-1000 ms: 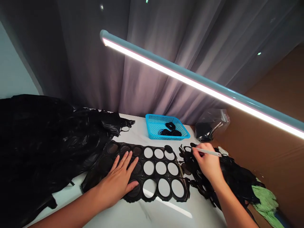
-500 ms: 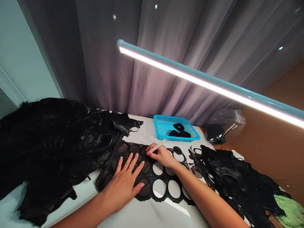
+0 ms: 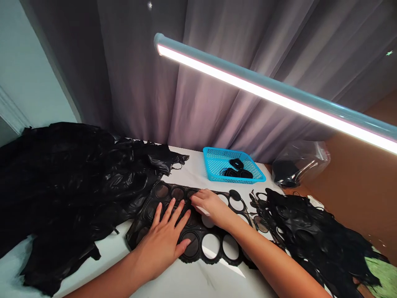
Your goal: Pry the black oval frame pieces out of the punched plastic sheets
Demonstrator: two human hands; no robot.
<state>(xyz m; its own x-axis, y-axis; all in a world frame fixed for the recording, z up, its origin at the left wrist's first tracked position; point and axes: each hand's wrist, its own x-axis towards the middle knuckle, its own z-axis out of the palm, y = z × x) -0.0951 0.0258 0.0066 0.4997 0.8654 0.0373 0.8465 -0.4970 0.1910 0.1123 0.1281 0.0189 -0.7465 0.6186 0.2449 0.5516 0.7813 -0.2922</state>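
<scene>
A thin black sheet (image 3: 200,232) with rows of round cut-outs lies in front of me; discs still fill the circles on its left, and several on the right are open to the white surface. My left hand (image 3: 166,234) presses flat on the left part, fingers spread. Around a slim white pen-like tool (image 3: 203,211), my right hand (image 3: 215,207) is closed at the upper middle of the sheet. The tool's tip is hidden under the fingers. One loose black disc (image 3: 235,195) rests at the sheet's top right edge.
Behind the sheet stands a blue basket (image 3: 208,165) with black round pieces inside. Black sheeting (image 3: 77,186) is heaped at left, and cut black scraps (image 3: 307,227) at right. A clear bag (image 3: 307,159) is at the back right. A lit tube lamp (image 3: 263,89) hangs overhead.
My right hand has turned over the sheet, and the white tool has swung from pointing up and away to lying low against the hand. The left hand stays put. The view has shifted slightly.
</scene>
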